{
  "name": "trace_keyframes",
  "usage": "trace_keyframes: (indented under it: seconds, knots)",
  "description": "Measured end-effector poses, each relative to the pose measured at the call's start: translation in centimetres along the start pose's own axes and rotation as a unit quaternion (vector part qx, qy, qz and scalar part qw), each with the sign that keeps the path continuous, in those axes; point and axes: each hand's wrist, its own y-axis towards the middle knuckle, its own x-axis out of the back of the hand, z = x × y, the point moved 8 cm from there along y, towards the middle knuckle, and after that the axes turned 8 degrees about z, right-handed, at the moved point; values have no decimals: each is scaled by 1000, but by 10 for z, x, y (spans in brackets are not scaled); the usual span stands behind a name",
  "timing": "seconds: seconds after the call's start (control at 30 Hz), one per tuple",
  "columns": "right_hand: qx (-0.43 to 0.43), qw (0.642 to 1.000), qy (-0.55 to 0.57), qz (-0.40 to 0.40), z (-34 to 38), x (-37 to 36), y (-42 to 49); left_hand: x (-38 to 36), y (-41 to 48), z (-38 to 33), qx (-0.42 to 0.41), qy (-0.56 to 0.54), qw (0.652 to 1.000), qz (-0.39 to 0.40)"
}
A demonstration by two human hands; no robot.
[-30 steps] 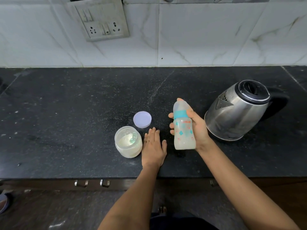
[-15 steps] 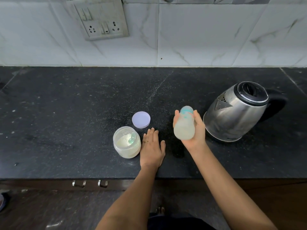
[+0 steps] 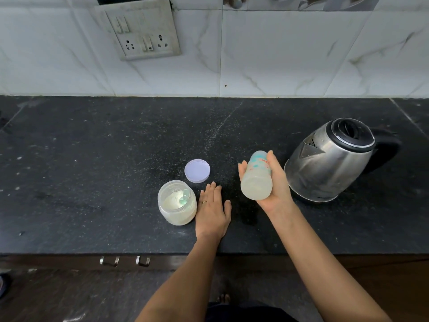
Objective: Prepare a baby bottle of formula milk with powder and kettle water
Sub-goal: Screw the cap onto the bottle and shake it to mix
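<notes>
My right hand [image 3: 276,187] grips a baby bottle [image 3: 256,180] of pale milky liquid, held in the air above the black counter [image 3: 92,173] and tipped so its base faces the camera. My left hand [image 3: 212,213] lies flat on the counter, fingers apart, holding nothing. Just left of it stands an open powder jar [image 3: 177,202] with white powder and a teal scoop inside. The jar's lilac lid [image 3: 197,170] lies on the counter behind it. A steel kettle [image 3: 334,159] with a black lid and handle stands right of the bottle.
A white tiled wall with a switch-and-socket plate [image 3: 141,31] rises behind the counter. Drawer handles [image 3: 125,260] show below the counter's front edge. Fine powder is dusted over the counter's middle.
The bottle has gone from upright to tipped with its base toward the camera, in my right hand. My left hand has stayed flat beside the jar.
</notes>
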Motion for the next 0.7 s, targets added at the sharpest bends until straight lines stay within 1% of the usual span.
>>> trace_keyframes:
  seconds: [0.1, 0.17, 0.23, 0.27, 0.33, 0.37, 0.43, 0.47, 0.5, 0.53, 0.6, 0.63, 0.67, 0.7]
  knots:
    - [-2, 1000, -8, -11, 2, 4, -1, 1, 0, -1, -2, 1, 1000, -4]
    - [-23, 999, -31, 30, 3, -1, -1, 1, -1, -1, -4, 3, 1000, -3]
    - [-32, 996, -29, 76, 8, -11, 1, 1, 0, -1, -5, 0, 1000, -3]
    - [-17, 997, -11, 78, 13, -11, 4, 1, 0, -1, -3, -1, 1000, -1]
    - [27, 998, 10, 51, 24, -1, 6, 1, 0, -1, -3, 2, 1000, 1]
    - [24, 998, 2, 60, 25, 2, 7, 1, -1, -1, -4, 3, 1000, 2]
    - [-39, 984, -64, 162, 13, -3, 3, 1, -1, -2, -7, 5, 1000, 0]
    - [-48, 972, -107, 205, 10, -5, 1, 1, 0, -1, -6, 6, 1000, -3]
    - [-48, 966, -123, 220, 9, -5, 1, 0, 0, -1, -4, 10, 1000, -2]
    - [-52, 972, -100, 208, 7, -5, 4, 0, 0, -1, -2, 15, 1000, 0]
    - [-55, 986, 15, 155, 1, 8, 12, 0, -1, -1, -1, 22, 1000, -3]
    - [-59, 988, 43, 139, -3, 14, 15, 0, -1, -1, -2, 23, 1000, -3]
    - [-80, 986, 39, 143, -10, 13, 15, -1, -1, -1, 0, 24, 1000, 0]
    - [-98, 984, 10, 148, -15, 11, 13, -1, 0, -1, 1, 25, 1000, 2]
